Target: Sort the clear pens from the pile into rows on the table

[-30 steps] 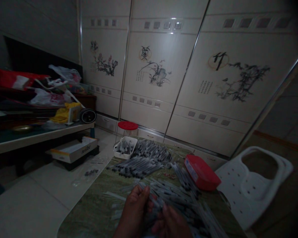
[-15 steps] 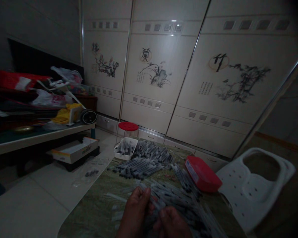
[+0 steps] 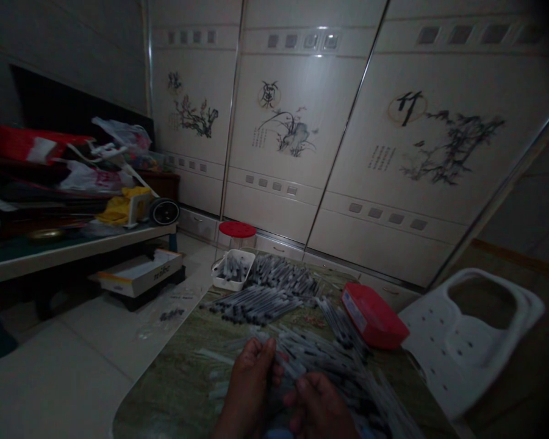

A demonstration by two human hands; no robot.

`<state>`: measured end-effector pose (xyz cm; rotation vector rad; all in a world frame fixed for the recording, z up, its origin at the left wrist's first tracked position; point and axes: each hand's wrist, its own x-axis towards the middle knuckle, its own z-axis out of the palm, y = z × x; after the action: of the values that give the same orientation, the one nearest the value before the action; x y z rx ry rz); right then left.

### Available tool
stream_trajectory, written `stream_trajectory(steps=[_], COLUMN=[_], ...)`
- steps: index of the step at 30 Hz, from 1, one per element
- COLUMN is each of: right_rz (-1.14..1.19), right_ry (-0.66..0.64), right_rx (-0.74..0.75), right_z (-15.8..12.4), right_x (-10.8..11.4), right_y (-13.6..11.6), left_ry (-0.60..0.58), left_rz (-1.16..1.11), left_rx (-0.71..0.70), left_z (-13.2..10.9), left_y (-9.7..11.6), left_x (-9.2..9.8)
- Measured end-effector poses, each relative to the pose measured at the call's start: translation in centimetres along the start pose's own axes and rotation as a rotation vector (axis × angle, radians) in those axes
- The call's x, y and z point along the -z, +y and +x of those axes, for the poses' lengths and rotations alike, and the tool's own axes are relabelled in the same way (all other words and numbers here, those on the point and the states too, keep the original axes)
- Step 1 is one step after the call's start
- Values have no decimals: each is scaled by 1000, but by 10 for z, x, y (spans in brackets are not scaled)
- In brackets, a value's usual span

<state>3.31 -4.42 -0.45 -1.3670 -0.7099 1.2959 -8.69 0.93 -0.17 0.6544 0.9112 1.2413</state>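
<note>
My left hand (image 3: 251, 378) and my right hand (image 3: 320, 407) sit close together at the near edge of a green marbled tabletop (image 3: 174, 366). Both grip a loose bundle of thin clear pen refills with dark tips (image 3: 333, 360), and the fingers hide part of it. More refills lie in a heap around my hands. Farther off lie neat rows of refills (image 3: 251, 306) and another batch (image 3: 281, 275). A white plastic basket (image 3: 233, 269) holds more refills. A red box (image 3: 374, 316) lies at the table's right side.
A red-lidded jar (image 3: 236, 231) stands behind the basket. To the right is a white perforated plastic seat (image 3: 466, 329). On the left, a low bench (image 3: 73, 244) carries bags, and an open carton (image 3: 139, 274) rests below it. Painted cabinet doors (image 3: 293, 134) fill the back.
The view has tilted and shifted slightly. Both hands remain together on the bundle, with their fingers moved only a little.
</note>
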Motion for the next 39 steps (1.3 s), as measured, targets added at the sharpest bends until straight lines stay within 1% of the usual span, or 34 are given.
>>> stream_trajectory(steps=[4, 6, 8, 10, 12, 15, 18, 21, 24, 27, 31, 35, 39], right_rz=[159, 158, 80, -52, -178, -289, -335, -444, -557, -617, -768, -786, -836], right_ry=[-21, -36, -60, -73, -36, 83, 151, 208, 237, 254, 278, 307, 306], right_rx=[-37, -46, -46, -10, 63, 161, 220, 264, 287, 290, 357, 406, 448], right_z=[-2, -1, 1, 3, 5, 8, 12, 14, 17, 21, 25, 30, 34], right_x=[4, 5, 5, 7, 13, 32, 55, 75, 88, 95, 102, 111, 118], right_y=[-5, -4, -1, 1, 2, -2, -8, -14, -19, -20, -19, -16, -13], left_ry=[-7, -14, -36, -55, -55, 21, 129, 191, 220, 209, 182, 121, 37], left_rz=[7, 19, 36, 46, 30, -33, -73, -21, 95, 191, 261, 306, 306], left_rx=[-18, -25, -38, -49, -59, -95, -134, -164, -186, -202, -219, -226, -217], left_z=[-1, -1, -1, 0, 4, 10, 16, 20, 21, 21, 17, 11, 9], left_y=[2, 2, 2, 1, 2, 8, 16, 22, 21, 18, 18, 20, 15], left_x=[0, -1, -2, -2, 1, 11, 23, 31, 34, 32, 26, 17, 10])
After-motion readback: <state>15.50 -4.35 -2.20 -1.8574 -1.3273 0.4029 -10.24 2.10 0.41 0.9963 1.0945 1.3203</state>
